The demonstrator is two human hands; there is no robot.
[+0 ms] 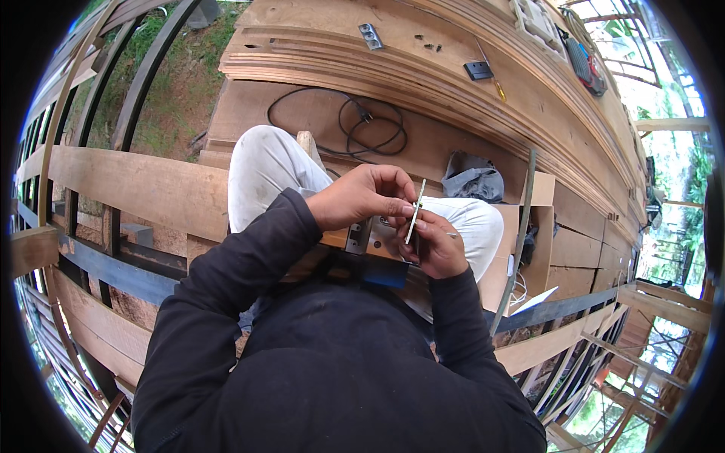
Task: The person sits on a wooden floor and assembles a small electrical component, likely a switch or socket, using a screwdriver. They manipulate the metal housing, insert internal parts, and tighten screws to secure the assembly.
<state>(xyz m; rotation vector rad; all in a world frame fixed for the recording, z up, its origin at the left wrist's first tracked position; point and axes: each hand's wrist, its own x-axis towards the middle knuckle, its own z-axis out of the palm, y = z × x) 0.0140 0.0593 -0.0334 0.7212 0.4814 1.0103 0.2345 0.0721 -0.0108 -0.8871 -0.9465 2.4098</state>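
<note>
Holding 1 thin flat piece (414, 219) in 2 hands
Left hand (366, 198) pinches it between thumb and fingers; right hand (436, 245) grips its lower part, over the white trousers (266, 174).

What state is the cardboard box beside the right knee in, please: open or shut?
Open: dark contents show inside the cardboard box.

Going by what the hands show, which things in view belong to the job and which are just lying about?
In the job:
- thin strip, held by left hand and right hand
- metal piece below the hands, probably

Lying about, judging by position:
- cable
- grey bag
- carton
- black box
- screwdriver, though possibly a tool for it
</note>
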